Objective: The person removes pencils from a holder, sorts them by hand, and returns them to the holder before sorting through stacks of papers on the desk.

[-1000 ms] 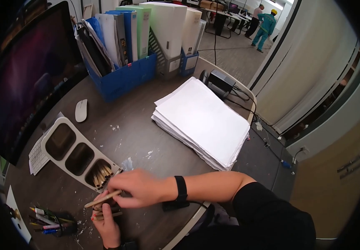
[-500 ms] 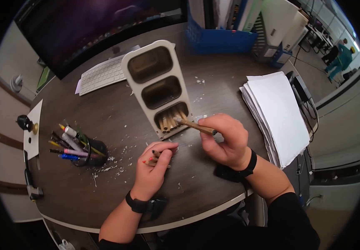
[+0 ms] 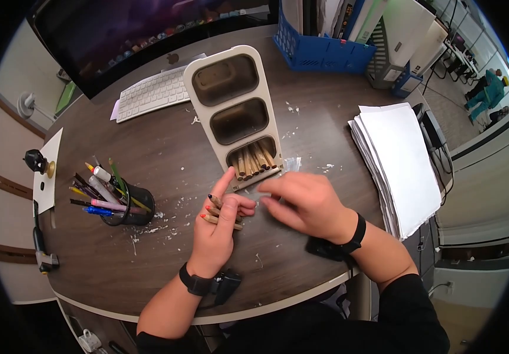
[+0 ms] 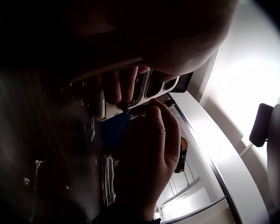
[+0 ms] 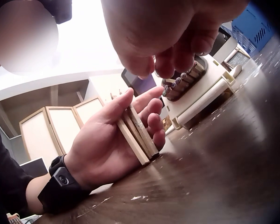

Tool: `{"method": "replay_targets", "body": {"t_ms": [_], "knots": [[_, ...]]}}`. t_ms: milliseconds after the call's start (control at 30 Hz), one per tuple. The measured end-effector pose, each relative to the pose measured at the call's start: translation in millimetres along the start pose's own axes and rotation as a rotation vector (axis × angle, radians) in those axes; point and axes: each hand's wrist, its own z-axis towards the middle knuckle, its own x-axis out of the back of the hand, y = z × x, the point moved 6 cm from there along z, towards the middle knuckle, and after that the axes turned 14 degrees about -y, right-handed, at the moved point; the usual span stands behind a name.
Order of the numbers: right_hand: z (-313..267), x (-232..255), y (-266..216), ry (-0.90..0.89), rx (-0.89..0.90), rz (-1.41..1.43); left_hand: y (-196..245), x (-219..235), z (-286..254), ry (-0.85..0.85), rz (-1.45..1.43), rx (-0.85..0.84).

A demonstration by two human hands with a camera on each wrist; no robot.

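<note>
My left hand [image 3: 214, 236] holds a few wooden coloured pencils [image 3: 219, 219], thumb across them, with dark and red tips showing. In the right wrist view these pencils [image 5: 139, 137] lie against the palm, its fingers loosely curled. The right hand [image 3: 310, 206] is just to the right, fingers bent loosely, nothing between thumb and fingertips. Beyond both hands stands a pale organizer [image 3: 232, 105] with three compartments. Several pencils [image 3: 254, 160] lean in its nearest compartment; the other two show bare insides. The left wrist view is dark and hides the held pencils.
A black mesh pen cup [image 3: 139, 212] with pens stands left of the left hand. Behind are a white keyboard [image 3: 151, 97] and a monitor [image 3: 148, 35]. A paper stack [image 3: 393, 159] lies at right, a blue file holder [image 3: 331, 54] at the back. White shavings [image 3: 175, 221] dot the desk.
The right hand held a pencil by the left hand, then over the nearest compartment; now it has let go and come back empty towards the left hand. The head view has turned left.
</note>
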Motion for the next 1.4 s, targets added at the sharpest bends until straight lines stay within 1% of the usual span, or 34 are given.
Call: {"method": "replay_targets", "body": {"t_ms": [67, 100, 133, 200, 267, 400, 467, 533, 600, 733, 800, 833, 900, 967, 1133, 1333, 1400], "knots": [[-1.4, -10.3, -2.7, -0.127, 0.050, 0.013, -0.6, -0.2, 0.6, -0.024, 0.026, 0.004], [-0.2, -11.8, -5.2, -0.147, 0.095, 0.057, -0.8, 0.0, 0.6, -0.025, 0.027, 0.007], [-0.6, -12.9, -6.2, -0.147, 0.092, 0.062, -1.0, -1.0, 0.7, -0.037, 0.027, 0.019], [-1.2, -15.1, -4.4, -0.160, 0.026, 0.077, -0.9, -1.4, 0.9, -0.050, 0.025, 0.033], [-2.3, -15.0, -2.2, -0.149, -0.003, 0.086, 1.0, -3.4, 2.4, -0.123, 0.033, 0.032], [-0.8, -13.8, 1.6, -0.160, -0.040, 0.078, -0.3, -3.6, 1.3, -0.115, 0.030, 0.061], [-1.7, -16.3, 4.1, -0.164, -0.062, 0.086, -0.3, -3.6, 1.4, -0.120, 0.043, 0.031], [-3.1, -18.2, 6.5, -0.166, -0.082, 0.090, -0.8, -3.6, 1.1, -0.118, 0.036, 0.038], [-3.1, -19.7, 11.2, -0.165, -0.138, 0.098, 0.5, -3.1, 1.9, -0.113, 0.033, 0.038], [-2.7, -19.2, 9.2, -0.184, -0.171, 0.109, -0.6, -3.3, 1.3, -0.104, 0.048, 0.050], [-3.0, -15.9, 9.3, -0.139, -0.207, 0.132, -0.7, -3.8, 0.7, -0.107, 0.028, 0.044], [-3.6, -15.5, 9.1, -0.138, -0.207, 0.132, -0.6, -3.6, 0.8, -0.105, 0.040, 0.050], [-4.4, -14.2, 12.7, -0.126, -0.266, 0.152, 0.6, -3.0, 1.8, -0.102, 0.055, 0.051], [-3.1, -13.9, 13.5, -0.107, -0.243, 0.145, -0.7, -2.5, 1.4, -0.096, 0.103, 0.055], [-1.4, -10.9, 8.4, -0.067, -0.167, 0.129, -1.1, -3.4, 1.0, -0.093, 0.105, 0.056], [-3.8, -9.8, 10.9, -0.087, -0.274, 0.144, 0.8, -3.8, 0.6, -0.088, 0.111, 0.056], [-1.7, -9.8, 7.9, -0.089, -0.186, 0.108, 0.7, -4.2, 0.9, -0.092, 0.124, 0.051]]}}
